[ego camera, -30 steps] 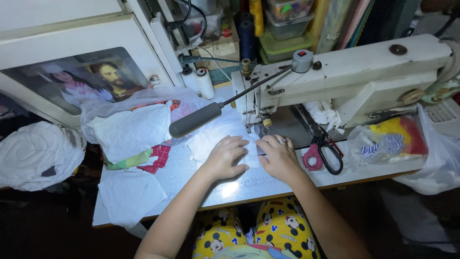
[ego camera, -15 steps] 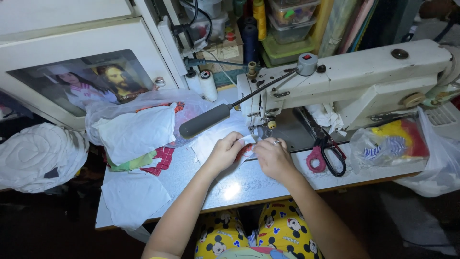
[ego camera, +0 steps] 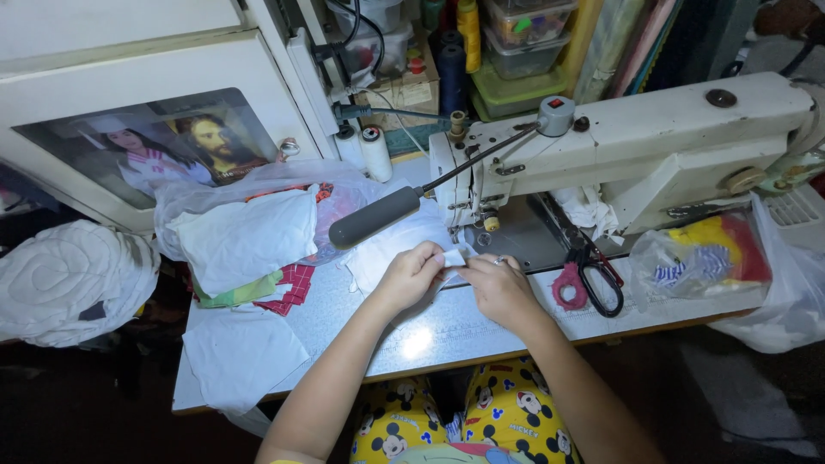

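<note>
1. I see my left hand (ego camera: 411, 275) curled, fingertips pinched on a small white fabric piece (ego camera: 451, 258) that sits just in front of the needle area of the cream sewing machine (ego camera: 636, 150).
2. My right hand (ego camera: 497, 288) meets it from the other side, fingers closed on the same piece; the two hands nearly touch over the cloth.
3. The piece lies near the middle of the desk (ego camera: 447, 331), on its pale metal top, just beside the machine's bed.
4. Left of my hands I have a grey lamp head (ego camera: 374, 217) slanting over more white cloth, and beyond it a clear plastic bag (ego camera: 258, 215) of folded fabrics, white on top, green and red check beneath.
5. A loose white cloth (ego camera: 241, 352) lies over the desk's near-left corner and reaches its front edge.
6. Right of my right hand, pink-handled scissors (ego camera: 589, 283) lie near the front edge; past them a plastic bag of coloured cloth (ego camera: 700, 258) sits at the right end of the desk.
7. Open room: a bare, glaring strip of desk runs between my forearms and along the front edge.
</note>
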